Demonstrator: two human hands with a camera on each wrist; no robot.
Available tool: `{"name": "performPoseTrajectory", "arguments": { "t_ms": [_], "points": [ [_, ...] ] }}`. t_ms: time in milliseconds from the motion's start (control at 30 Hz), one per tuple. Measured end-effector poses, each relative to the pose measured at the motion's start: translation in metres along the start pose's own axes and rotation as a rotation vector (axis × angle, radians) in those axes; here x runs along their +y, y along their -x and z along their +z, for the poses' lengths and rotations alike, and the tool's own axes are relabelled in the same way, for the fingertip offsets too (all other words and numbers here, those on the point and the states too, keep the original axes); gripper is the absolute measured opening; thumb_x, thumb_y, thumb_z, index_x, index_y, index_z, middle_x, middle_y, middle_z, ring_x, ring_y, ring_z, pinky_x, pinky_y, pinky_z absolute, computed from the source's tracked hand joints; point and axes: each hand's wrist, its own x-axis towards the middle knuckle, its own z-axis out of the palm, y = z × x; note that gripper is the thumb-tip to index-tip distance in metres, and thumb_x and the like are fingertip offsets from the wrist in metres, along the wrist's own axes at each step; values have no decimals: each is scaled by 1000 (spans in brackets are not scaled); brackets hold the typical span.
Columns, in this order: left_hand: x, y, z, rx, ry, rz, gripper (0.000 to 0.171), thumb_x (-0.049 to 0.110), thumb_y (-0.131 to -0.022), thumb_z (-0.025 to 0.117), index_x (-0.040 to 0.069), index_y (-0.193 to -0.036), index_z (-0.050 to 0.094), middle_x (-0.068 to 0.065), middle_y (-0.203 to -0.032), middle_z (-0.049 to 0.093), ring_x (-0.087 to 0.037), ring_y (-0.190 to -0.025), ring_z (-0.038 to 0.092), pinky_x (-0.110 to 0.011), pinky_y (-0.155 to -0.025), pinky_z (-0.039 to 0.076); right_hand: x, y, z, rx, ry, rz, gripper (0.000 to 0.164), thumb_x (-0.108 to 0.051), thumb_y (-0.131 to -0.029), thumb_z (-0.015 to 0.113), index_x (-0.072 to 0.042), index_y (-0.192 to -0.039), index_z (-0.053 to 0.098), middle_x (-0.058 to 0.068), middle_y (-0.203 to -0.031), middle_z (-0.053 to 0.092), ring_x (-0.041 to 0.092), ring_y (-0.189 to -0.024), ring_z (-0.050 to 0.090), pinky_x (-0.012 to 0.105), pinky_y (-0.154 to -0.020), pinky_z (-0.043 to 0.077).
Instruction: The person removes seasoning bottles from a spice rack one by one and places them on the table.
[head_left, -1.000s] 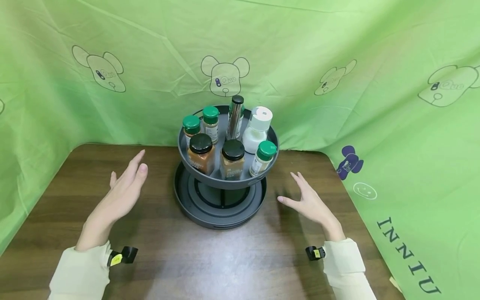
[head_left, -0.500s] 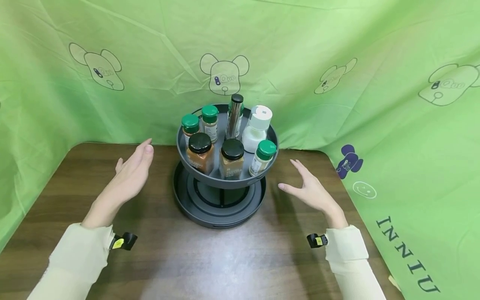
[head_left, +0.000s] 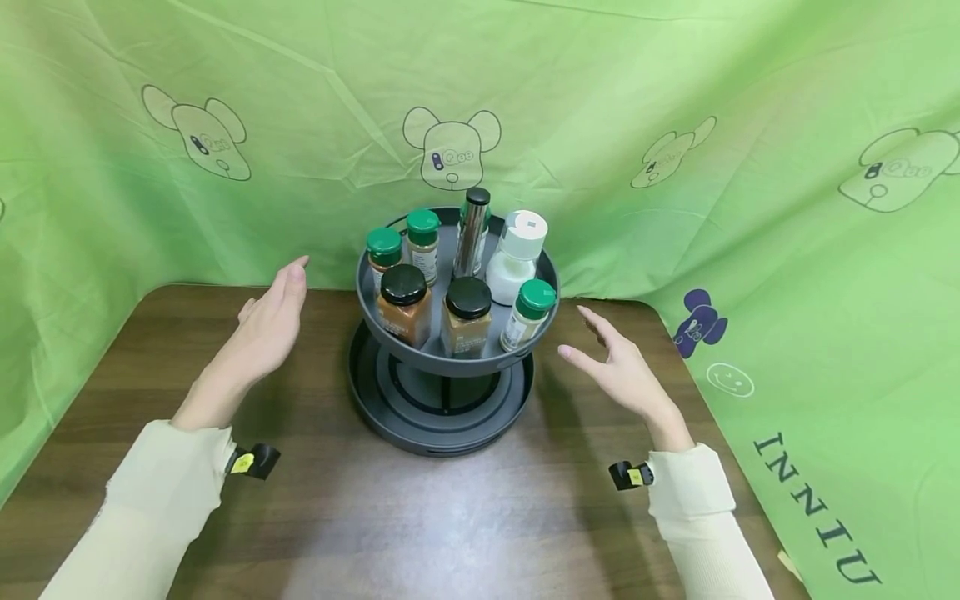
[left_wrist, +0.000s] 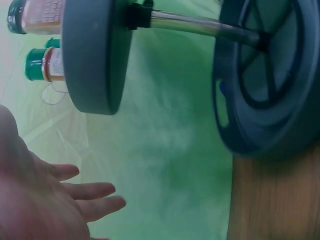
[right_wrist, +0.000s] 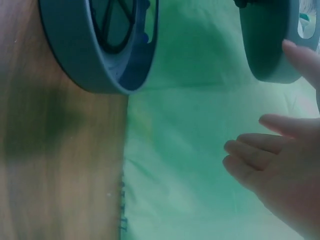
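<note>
A two-tier rack (head_left: 450, 365) loaded with jars (head_left: 467, 330) and bottles (head_left: 510, 277) is placed on the bench (head_left: 442, 533), between the left hand (head_left: 262, 329) and right hand (head_left: 628, 373); both are held empty beside it, fingers (left_wrist: 99, 207) extended.

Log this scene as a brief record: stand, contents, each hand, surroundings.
Stand: grey upper tray above a lower tray, joined by a metallic post
Front of upper tray: two black-lidded jars, one green-capped bottle to their right
Behind them: two more green-capped bottles at left, a slim metallic cylinder, a white bottle
Left hand: left of the stand, fingers extended, holding nothing
Right hand: right of the stand, thumb spread, holding nothing
Surface: wooden table
Backdrop: green printed cloth
</note>
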Motion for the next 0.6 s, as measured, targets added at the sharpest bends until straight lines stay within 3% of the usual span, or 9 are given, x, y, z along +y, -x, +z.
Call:
{"name": "performPoseTrajectory", "arguments": {
  "t_ms": [167, 267, 467, 600],
  "points": [
    [11, -5, -3, -50, 205, -10, 69, 57, -99, -8, 25, -160, 3, -22, -163, 17, -44, -151, 14, -69, -117, 7, -7, -3, -2, 49, -72, -31, 68, -45, -99, 56, -18, -155, 30, 17, -158, 36, 38, -146, 34, 56, -117, 31],
    [19, -8, -4, -53, 266, -1, 70, 57, -99, -10, 25, -160, 3, -19, -164, 15, -42, -152, 14, -67, -119, 5, -10, -4, -1, 65, -103, -49, 64, -43, -101, 52, -14, -154, 32, 18, -157, 37, 38, -145, 36, 55, -117, 31],
    [29, -17, -1, -41, 274, 13, 71, 57, -99, -10, 25, -160, 3, -18, -165, 13, -41, -152, 12, -64, -121, 4, -20, -11, 5, 177, -213, -117, 51, -30, -104, 48, -6, -149, 41, 16, -152, 45, 31, -141, 43, 45, -117, 34],
    [32, -26, 3, -27, 241, -9, 72, 60, -98, -8, 25, -160, 3, -18, -165, 12, -41, -152, 12, -63, -121, 7, -32, -19, 8, 212, -249, -144, 49, -30, -104, 49, -8, -147, 44, 14, -150, 48, 27, -139, 47, 39, -116, 36]
  ]
}}
